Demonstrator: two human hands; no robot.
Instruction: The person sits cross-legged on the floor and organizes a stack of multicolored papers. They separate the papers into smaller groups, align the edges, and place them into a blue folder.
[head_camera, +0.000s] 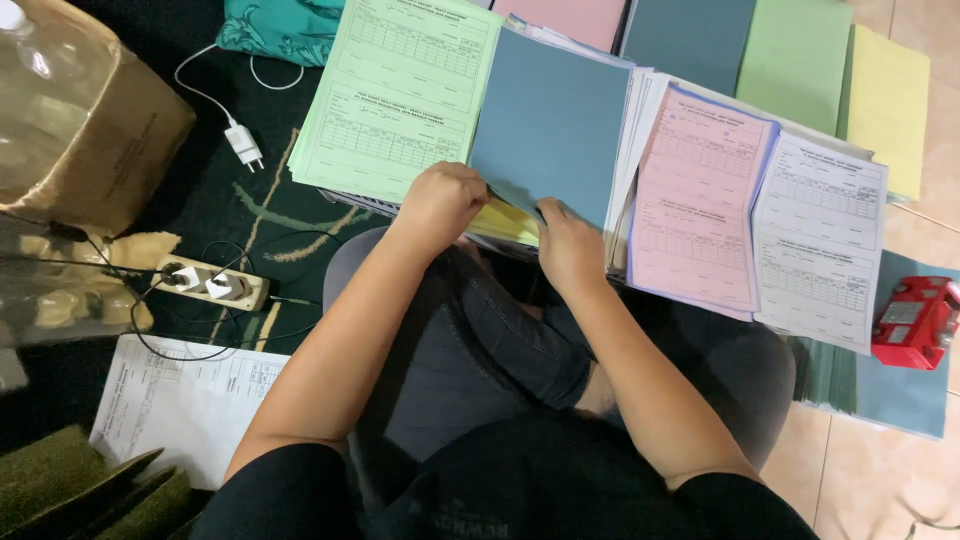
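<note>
Hands are meeting at the near edge of a blue-grey sheet (550, 125) that is lying on top of a paper stack in front of the seated person. On the person's left, the left hand (440, 203) is curling its fingers closed around the sheet's lower left corner, pinching it together with the yellow sheet (500, 222) that is peeking out just beneath. Beside it, the right hand (568, 245) is pressing down on the same lower edge with its fingers bent, thumb tucked at the blue-grey sheet's border; whether it is gripping or only resting I cannot tell. A green printed form (400, 95) is lying just left of the blue-grey sheet, while a pink printed form (698, 195) and a white printed form (820, 240) are overlapping to its right. A red stapler (915, 322) is sitting at the far right, well apart from both hands. A white power strip (212, 284) is lying on the dark rug (215, 195) to the left.
</note>
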